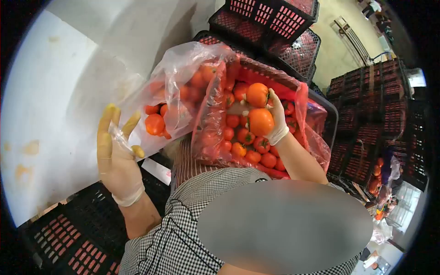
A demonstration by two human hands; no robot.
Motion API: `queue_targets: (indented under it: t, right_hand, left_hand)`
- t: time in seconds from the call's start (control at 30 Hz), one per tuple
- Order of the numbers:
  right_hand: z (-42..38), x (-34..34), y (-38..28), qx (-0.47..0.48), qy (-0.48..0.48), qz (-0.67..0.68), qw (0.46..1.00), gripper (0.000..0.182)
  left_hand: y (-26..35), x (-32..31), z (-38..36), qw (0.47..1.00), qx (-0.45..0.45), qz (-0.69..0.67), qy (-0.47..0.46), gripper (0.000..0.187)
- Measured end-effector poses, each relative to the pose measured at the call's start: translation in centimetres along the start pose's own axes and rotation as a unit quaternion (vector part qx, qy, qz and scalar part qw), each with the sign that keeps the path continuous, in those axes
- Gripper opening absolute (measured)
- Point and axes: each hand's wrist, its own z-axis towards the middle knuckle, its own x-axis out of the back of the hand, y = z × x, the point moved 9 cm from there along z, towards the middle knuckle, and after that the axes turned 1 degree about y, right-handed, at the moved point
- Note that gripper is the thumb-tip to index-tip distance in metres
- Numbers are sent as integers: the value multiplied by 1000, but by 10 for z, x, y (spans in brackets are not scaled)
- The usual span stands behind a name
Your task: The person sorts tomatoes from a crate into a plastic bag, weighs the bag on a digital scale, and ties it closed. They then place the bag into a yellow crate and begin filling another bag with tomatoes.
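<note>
My left hand [120, 160], in a thin glove with yellow-stained fingers, holds the edge of a clear plastic bag [172, 87]. Its fingers are spread, with a fold of the plastic across them. Several tomatoes [155, 124] lie inside the bag. In my right hand [277, 117], also gloved, are two large orange-red tomatoes [261, 122], one above the other. This hand is over a crate [333, 120] lined with red plastic film [300, 98], and more tomatoes [253, 156] lie in it below.
A white surface [50, 114] extends on the left. Black crates [275, 18] are stacked beyond the lined crate, with another stack [366, 110] at the right. One more black crate [68, 238] stands at lower left. People [372, 8] are at the far upper right.
</note>
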Motion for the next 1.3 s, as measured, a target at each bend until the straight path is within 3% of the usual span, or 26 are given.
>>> queue_targets:
  t: [0.03, 0.1, 0.17, 0.27, 0.33, 0.47, 0.5, 0.57, 0.6, 0.63, 0.67, 0.7, 0.73, 0.77, 0.83, 0.9, 0.97, 1.03, 1.07, 1.13, 1.27, 1.3]
  right_hand:
    - [-3, -12, 6, -5, -3, 2, 1000, 59]
    - [-8, -66, 31, -72, -135, 22, 988, 59]
    - [1, -91, 54, -84, -118, 36, 989, 56]
    - [35, -115, 81, -6, -46, -11, 999, 56]
    - [40, -148, 90, 131, -17, 3, 991, 38]
    - [62, -148, 94, 257, -62, -28, 964, 26]
    - [45, -149, 73, 357, -65, -209, 908, 22]
    - [11, -149, 36, 468, -90, -334, 813, 15]
    - [8, -126, 16, 504, -61, -316, 802, 12]
    - [9, -103, -5, 504, -5, -375, 778, 9]
    - [23, -59, -24, 483, 112, -469, 731, 8]
    - [31, -45, -35, 511, 127, -664, 531, 23]
    - [62, -3, -38, 409, 148, -784, 443, 40]
    - [70, 14, -35, 295, 215, -830, 422, 57]
    - [85, 25, -20, 175, 189, -877, 405, 78]
    - [88, 35, -6, 186, 230, -867, 402, 83]
    - [89, 45, -6, 200, 270, -855, 395, 88]
    - [91, 42, -6, 248, 262, -865, 348, 79]
    - [86, 30, -5, 244, 263, -864, 353, 79]
    - [86, 26, -11, 140, 296, -857, 398, 86]
    - [81, 24, -17, 184, 238, -871, 388, 82]
    - [77, 29, -22, 212, 220, -859, 410, 81]
  left_hand:
    - [0, 0, 0, 1000, -3, 4, 3, 44]
    - [4, -1, -1, 995, -35, 90, 13, 44]
    - [6, 2, -3, 992, -47, 110, 29, 44]
    - [3, -7, -1, 998, -32, 39, -30, 42]
    - [4, -8, -2, 995, -50, 73, -46, 42]
    - [5, -15, -1, 994, -32, 93, -46, 44]
    - [3, -14, 0, 994, -30, 88, -50, 44]
    - [-3, -5, 3, 996, -5, 79, -37, 54]
    - [-2, -3, 4, 996, -5, 76, -35, 54]
    - [0, 0, 4, 996, -12, 86, -33, 58]
    - [1, 2, 4, 995, -15, 98, -31, 62]
    - [3, 4, 4, 994, -12, 103, -30, 62]
    - [2, 2, 5, 995, 5, 85, -47, 62]
    - [0, -2, 5, 996, 21, 67, -63, 62]
    - [-2, -6, 0, 992, 11, 117, -52, 63]
    - [-1, -6, 0, 985, -4, 165, -44, 63]
    - [-5, -1, 2, 995, 20, 90, -47, 64]
    - [-6, 0, 3, 994, 11, 93, -51, 64]
    - [-6, 0, 1, 994, 10, 96, -56, 65]
    - [-6, -3, 2, 993, 11, 109, -54, 65]
    - [-6, -3, 4, 993, 12, 106, -55, 65]
    - [-5, -2, 3, 993, 8, 105, -52, 65]
